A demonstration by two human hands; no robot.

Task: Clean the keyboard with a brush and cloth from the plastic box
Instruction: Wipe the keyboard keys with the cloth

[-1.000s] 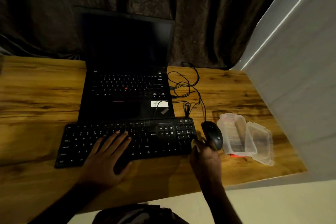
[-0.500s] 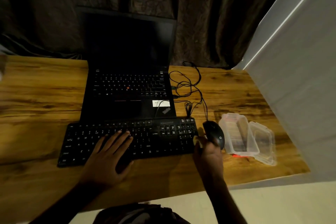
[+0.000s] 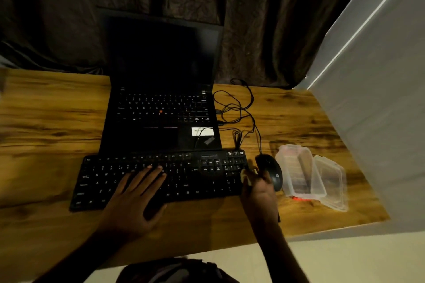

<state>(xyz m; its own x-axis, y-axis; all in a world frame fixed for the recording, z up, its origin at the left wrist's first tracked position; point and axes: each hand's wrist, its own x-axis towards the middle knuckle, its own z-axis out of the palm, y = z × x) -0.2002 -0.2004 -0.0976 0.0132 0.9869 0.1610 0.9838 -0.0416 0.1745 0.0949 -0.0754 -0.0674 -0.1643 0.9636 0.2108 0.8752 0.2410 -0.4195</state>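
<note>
A black external keyboard lies on the wooden table in front of a laptop. My left hand rests flat on its middle keys with straight fingers. My right hand grips a small brush; its pale bristles sit at the keyboard's right end, and a dark handle end pokes out below the wrist. The clear plastic box stands open to the right, its lid leaning beside it. I cannot make out a cloth.
An open black laptop with a dark screen stands behind the keyboard. A black wired mouse lies between my right hand and the box, with tangled cables behind it. Something red glows at the box's front. A white wall borders the table's right side.
My right hand with the brush has shifted slightly toward the keyboard's right end near the mouse. My left hand stays flat on the keys.
</note>
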